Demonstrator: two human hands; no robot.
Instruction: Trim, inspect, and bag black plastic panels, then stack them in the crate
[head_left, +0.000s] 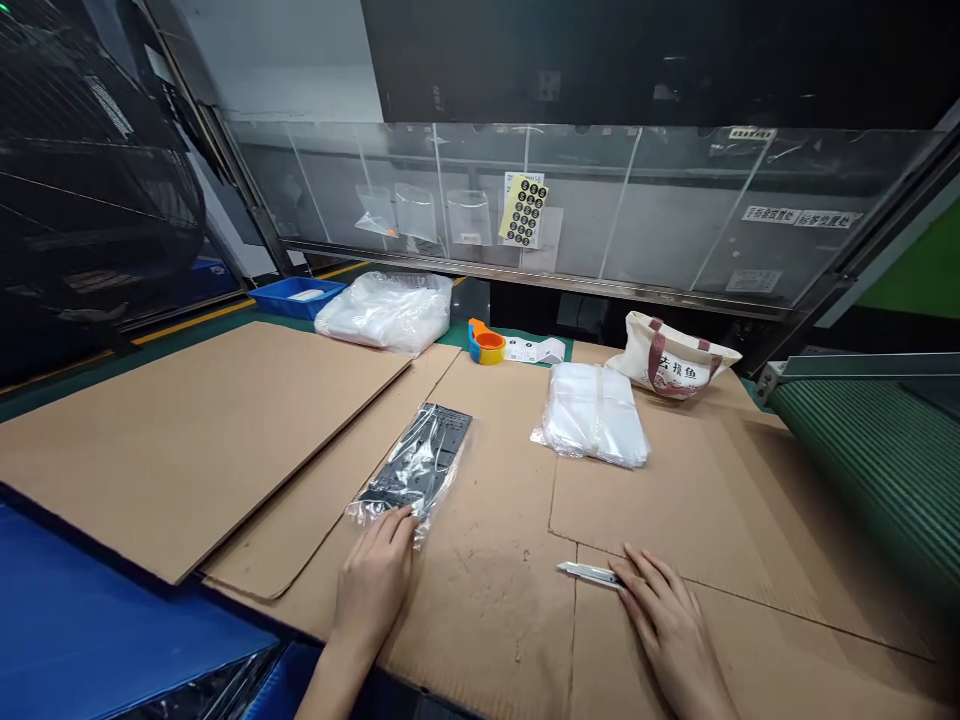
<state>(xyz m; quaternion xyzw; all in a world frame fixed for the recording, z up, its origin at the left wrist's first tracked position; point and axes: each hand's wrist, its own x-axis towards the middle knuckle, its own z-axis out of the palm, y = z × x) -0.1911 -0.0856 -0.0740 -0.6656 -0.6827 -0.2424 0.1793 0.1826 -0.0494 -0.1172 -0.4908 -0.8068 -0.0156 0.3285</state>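
A dark flat item in a clear plastic bag (424,455) lies on the cardboard (495,600) left of centre. My left hand (379,565) is closed at the bag's near end, fingertips pressed together on the plastic. To the right, my right hand (664,610) rests low over the cardboard with its fingers somewhat apart. Its fingertips touch the handle end of a silver utility knife (589,573), whose tip points left. Beyond the knife sits a stack of clear plastic bags (596,415).
An orange, yellow and blue tape dispenser (487,343) stands at the back beside a paper strip (534,350). Behind are a plastic-wrapped bundle (386,310), a blue tray (296,297) and a cloth bag (671,360). A green ribbed conveyor (877,450) borders the right.
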